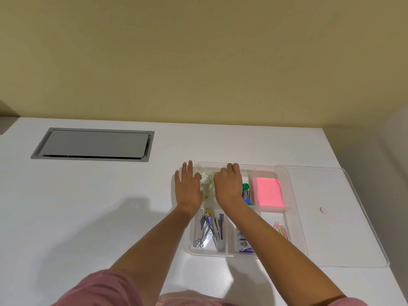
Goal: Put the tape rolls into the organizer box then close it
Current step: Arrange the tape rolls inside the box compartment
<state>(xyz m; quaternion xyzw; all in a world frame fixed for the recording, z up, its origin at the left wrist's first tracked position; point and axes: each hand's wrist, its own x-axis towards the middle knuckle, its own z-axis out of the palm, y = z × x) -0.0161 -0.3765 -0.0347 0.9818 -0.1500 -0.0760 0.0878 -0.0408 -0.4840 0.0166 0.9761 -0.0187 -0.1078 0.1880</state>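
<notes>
Several clear tape rolls, light, stiff and slippery, sit in the organizer box's far-left compartment near the table's right edge; left hand flat, fingers spread, holding nothing; right hand curled, contents untellable; best pinched by rims.

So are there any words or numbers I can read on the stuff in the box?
No text can be read anywhere.
Blue packet in the near middle compartment of the organizer box: has printing, too blurred to read.
Blue and silver item beside the right hand: markings too small to read.
Pink notepad: blank.
Clear lid: a small round mark, no letters.
</notes>
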